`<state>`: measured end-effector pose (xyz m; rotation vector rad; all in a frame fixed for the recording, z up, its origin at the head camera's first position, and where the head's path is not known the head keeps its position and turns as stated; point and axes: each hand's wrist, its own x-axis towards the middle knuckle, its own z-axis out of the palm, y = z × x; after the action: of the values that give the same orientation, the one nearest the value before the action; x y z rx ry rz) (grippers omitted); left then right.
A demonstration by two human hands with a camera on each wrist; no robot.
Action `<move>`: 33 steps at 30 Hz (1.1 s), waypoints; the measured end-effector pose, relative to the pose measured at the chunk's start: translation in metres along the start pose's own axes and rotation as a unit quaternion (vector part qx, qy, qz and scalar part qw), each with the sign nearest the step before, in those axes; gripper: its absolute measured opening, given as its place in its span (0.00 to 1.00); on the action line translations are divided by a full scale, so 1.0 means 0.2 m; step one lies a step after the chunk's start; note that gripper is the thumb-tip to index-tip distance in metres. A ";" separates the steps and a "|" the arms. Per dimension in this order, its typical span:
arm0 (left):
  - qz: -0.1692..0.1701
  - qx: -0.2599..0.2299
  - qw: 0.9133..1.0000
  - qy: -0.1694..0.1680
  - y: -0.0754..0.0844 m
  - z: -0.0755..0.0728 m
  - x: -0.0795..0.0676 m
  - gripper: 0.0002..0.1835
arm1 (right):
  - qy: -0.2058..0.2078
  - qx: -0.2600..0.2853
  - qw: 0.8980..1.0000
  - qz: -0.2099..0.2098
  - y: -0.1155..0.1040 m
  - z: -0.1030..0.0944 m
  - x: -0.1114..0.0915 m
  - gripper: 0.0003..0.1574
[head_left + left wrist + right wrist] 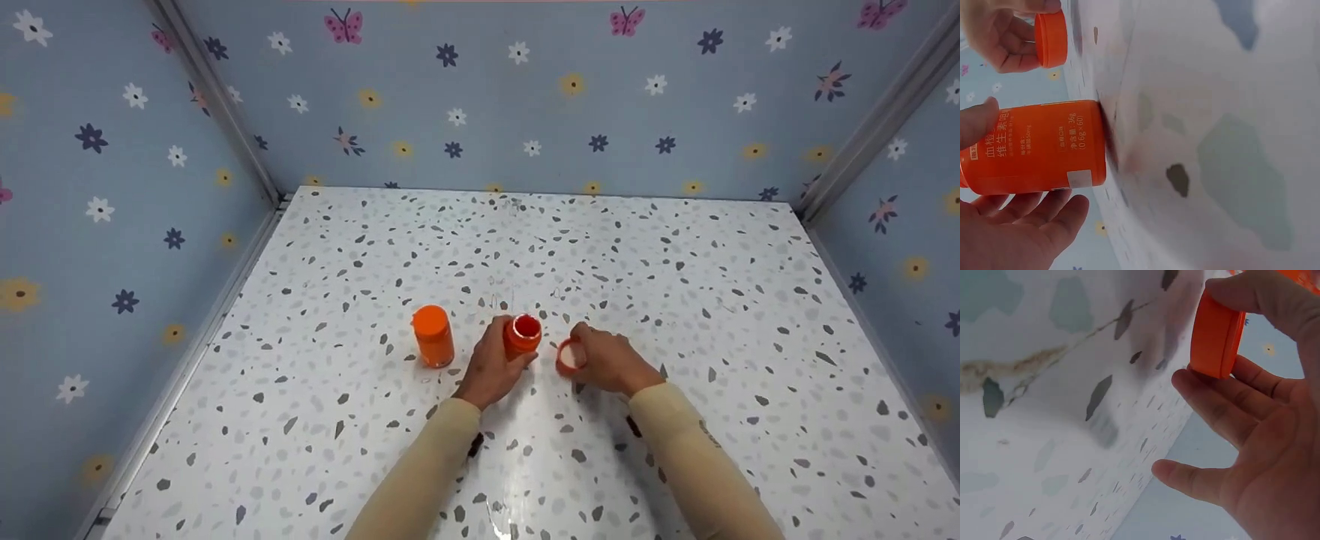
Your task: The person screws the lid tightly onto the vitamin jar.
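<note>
An orange pill bottle [1044,147] with white printing stands upright on the speckled tabletop, its mouth uncovered and red inside in the head view. The left hand [495,365] grips it, thumb on one side and fingers on the other. Just to its right, the right hand [611,360] pinches an orange screw cap [1216,337] between thumb and fingers, its little finger stretched away. The cap's pale inner side shows in the head view, apart from the bottle. Left of the left hand stands a second orange bottle [435,341], its lid on.
The white speckled tabletop [637,262] stretches around the hands. Blue flowered panels [517,97] rise at the back and both sides, with grey metal posts [225,105] at the corners. A brownish streak [1010,365] marks the table in the right wrist view.
</note>
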<state>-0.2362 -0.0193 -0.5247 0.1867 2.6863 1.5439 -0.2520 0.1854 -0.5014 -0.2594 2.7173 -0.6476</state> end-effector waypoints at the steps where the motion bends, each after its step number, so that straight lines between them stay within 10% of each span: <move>1: 0.007 0.005 1.000 -0.004 0.00 0.00 -0.01 0.33 | 0.006 0.008 1.000 -0.006 0.00 0.00 -0.01 0.29; 22: 0.051 0.056 0.996 -0.048 0.04 0.00 -0.12 0.33 | 0.073 0.055 0.983 -0.159 -0.04 -0.09 -0.22 0.36; 33: 0.101 0.078 0.990 -0.063 0.06 0.02 -0.16 0.33 | 0.081 0.055 0.954 -0.282 -0.04 -0.10 -0.26 0.36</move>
<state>-0.2029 -0.0151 -0.5176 0.5573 2.7573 1.3121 -0.2109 0.1985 -0.4665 -1.0185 2.7447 -1.0049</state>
